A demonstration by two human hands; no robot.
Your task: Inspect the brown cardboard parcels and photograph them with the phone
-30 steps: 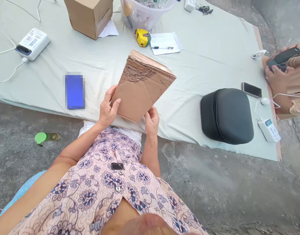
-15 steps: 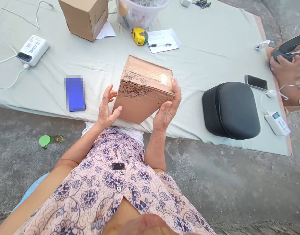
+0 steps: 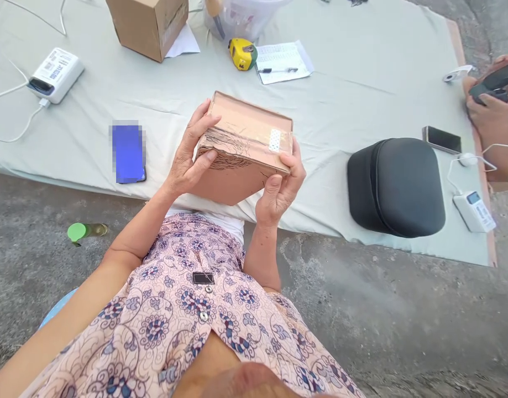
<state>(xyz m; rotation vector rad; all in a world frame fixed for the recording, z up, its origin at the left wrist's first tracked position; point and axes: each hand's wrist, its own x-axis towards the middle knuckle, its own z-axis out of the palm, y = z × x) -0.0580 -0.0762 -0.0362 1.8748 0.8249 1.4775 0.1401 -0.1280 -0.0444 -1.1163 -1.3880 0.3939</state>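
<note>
A brown cardboard box (image 3: pixel 237 179) with dark scribbled lines and a small shiny patch of tape is tilted in front of my body, above the near edge of the table. My left hand (image 3: pixel 192 152) grips its upper left corner, thumb on the near face and fingers over the top side. At the box's right end, my right hand (image 3: pixel 283 182) holds the corner, with the thumb on the near side. The undersides of the box and some fingertips are hidden.
On the cloth-covered table (image 3: pixel 320 110) are a blurred-out phone (image 3: pixel 128 155), a power bank (image 3: pixel 56 76), another cardboard box (image 3: pixel 148 27), a tape measure (image 3: pixel 242 53), a notebook with a pen (image 3: pixel 283 62) and a black case (image 3: pixel 397 188). Another person's hands (image 3: pixel 492 110) hold a dark object at right.
My left hand has moved up from the box's left side and closed on its upper left corner. The box has tipped so more of its top side shows. My right hand keeps its hold.
</note>
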